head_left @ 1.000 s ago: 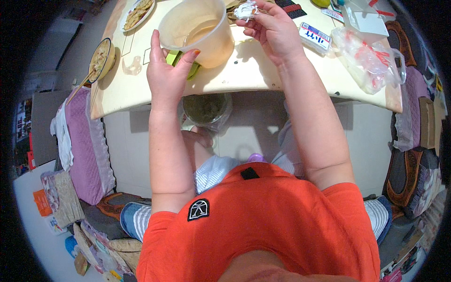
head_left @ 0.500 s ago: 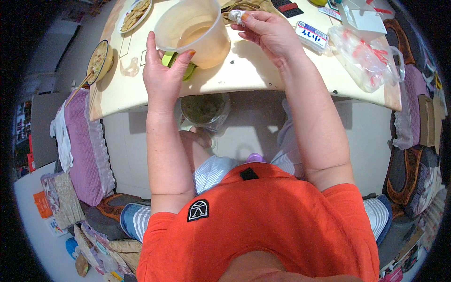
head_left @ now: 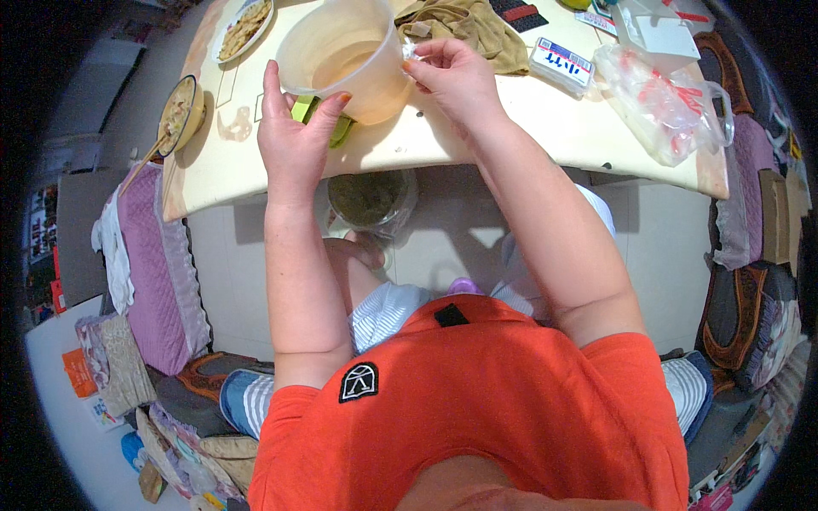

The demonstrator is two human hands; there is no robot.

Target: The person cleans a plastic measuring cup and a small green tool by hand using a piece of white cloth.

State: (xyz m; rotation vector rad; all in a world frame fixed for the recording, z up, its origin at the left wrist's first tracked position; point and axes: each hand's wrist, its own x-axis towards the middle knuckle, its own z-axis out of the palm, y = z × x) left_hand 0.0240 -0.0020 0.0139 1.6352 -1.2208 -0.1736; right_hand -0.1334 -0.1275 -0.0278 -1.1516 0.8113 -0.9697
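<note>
A translucent plastic tub [head_left: 349, 55] with a brownish tint on its lower part is tilted toward me above the table. My left hand [head_left: 294, 128] grips its left side, thumb near the front and fingers along the outside. In my right hand [head_left: 460, 85], a small crumpled white tissue [head_left: 410, 51] is pinched between thumb and fingers, up against the tub's outer right wall. Part of a bright green object [head_left: 342, 132] shows beneath the tub; the rest is hidden. A brown cloth [head_left: 464, 30] lies bunched just beyond my right hand.
On the right are a white tissue pack [head_left: 561, 66], a plastic bag [head_left: 660, 111] and a white box [head_left: 660, 38]. A plate of food [head_left: 244, 31] and a yellow bowl with chopsticks [head_left: 181, 115] stand left. Below the table edge sits a lined bin [head_left: 371, 198].
My right hand has moved left with the tissue, from beside the tub to its outer wall. The tub has shifted slightly left; my left hand keeps hold of it.
</note>
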